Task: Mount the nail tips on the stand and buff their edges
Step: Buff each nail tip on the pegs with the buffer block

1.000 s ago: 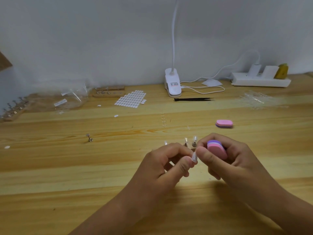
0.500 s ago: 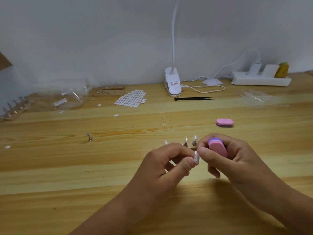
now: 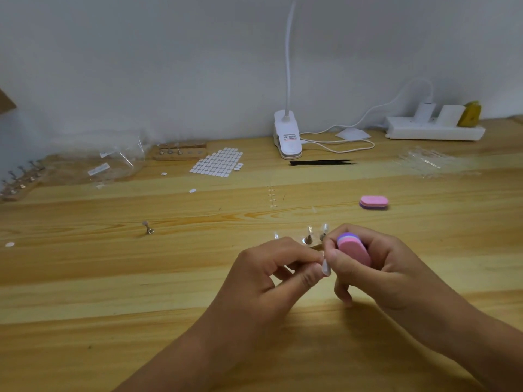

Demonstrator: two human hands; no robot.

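My left hand pinches a clear nail tip between thumb and forefinger, above the wooden table. My right hand grips a pink and purple buffer block, its edge against the nail tip. Just behind my hands stands a small stand with metal pegs carrying clear nail tips; most of the stand is hidden by my fingers. A single loose peg holder stands on the table to the left.
A second pink buffer lies to the right. Further back are a sheet of white adhesive tabs, black tweezers, a clip lamp, a power strip, a wooden peg stand, plastic bags and clear nail strips.
The buffer has slid a little down and along the nail tip's edge. My left hand has kept the tip in nearly the same spot.
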